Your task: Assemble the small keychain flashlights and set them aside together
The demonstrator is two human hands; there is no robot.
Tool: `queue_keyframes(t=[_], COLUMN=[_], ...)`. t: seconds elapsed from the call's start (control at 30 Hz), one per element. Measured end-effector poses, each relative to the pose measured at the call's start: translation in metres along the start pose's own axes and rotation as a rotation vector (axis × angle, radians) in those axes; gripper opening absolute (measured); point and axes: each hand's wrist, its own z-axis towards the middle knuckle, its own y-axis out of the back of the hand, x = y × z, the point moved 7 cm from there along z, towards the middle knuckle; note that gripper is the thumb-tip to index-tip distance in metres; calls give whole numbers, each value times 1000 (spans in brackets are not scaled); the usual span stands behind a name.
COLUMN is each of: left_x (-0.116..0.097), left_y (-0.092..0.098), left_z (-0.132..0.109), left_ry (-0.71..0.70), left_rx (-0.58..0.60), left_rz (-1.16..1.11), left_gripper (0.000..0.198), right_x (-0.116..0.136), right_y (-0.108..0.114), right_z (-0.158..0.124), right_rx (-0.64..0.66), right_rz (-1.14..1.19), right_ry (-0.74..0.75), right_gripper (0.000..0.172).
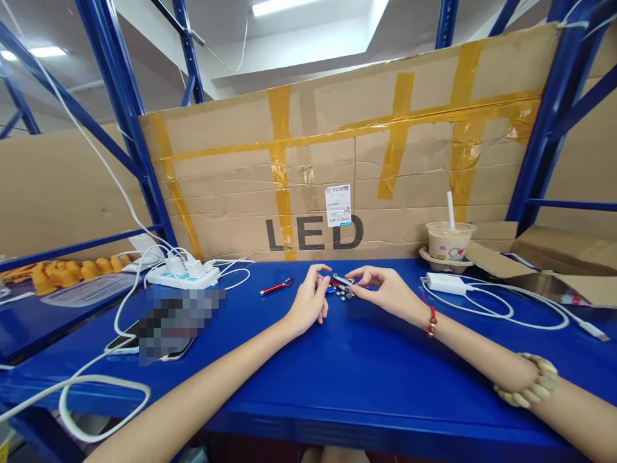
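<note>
Above the blue counter [366, 386], the left hand [307, 301] is half curled; whether it grips something, I cannot tell. The right hand [385, 292] pinches a slim silvery piece [342, 281] over a pile of small metal parts [344, 296]. Behind stands taped cardboard [231, 193].

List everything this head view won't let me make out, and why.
All in the head view:
Small metal parts: exact count; tiny and overlapping.
Left hand: whether it grips anything; its curled shape hides that.
Dark device: most of its face; pixelation covers it.
White label: fine print; too small.
Open carton: right end; cut off by the edge.
</note>
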Motion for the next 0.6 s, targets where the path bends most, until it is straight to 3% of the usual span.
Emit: queue_keyframes(t=[0.1, 0.2, 0.37, 0.47, 0.6], left_x=[0, 0, 1, 2, 6], left_y=[1, 1, 6, 15, 22], left_z=[0, 1, 3, 5, 8], left_ry=[-48, -67, -56, -40, -4], left_rx=[-12, -18, -68, -153, -222], left_rz=[37, 40, 31, 6, -52], left_gripper=[25, 23, 25, 23, 21], right_x=[0, -12, -24, -22, -15], right_y=[1, -3, -7, -12, -23], right_z=[1, 2, 2, -1, -16], right_rx=[-40, 8, 124, 299, 688], right_rz=[97, 132, -38, -157, -154], right_ry=[-22, -130, -154, -129, -146], right_gripper=[32, 33, 35, 37, 45])
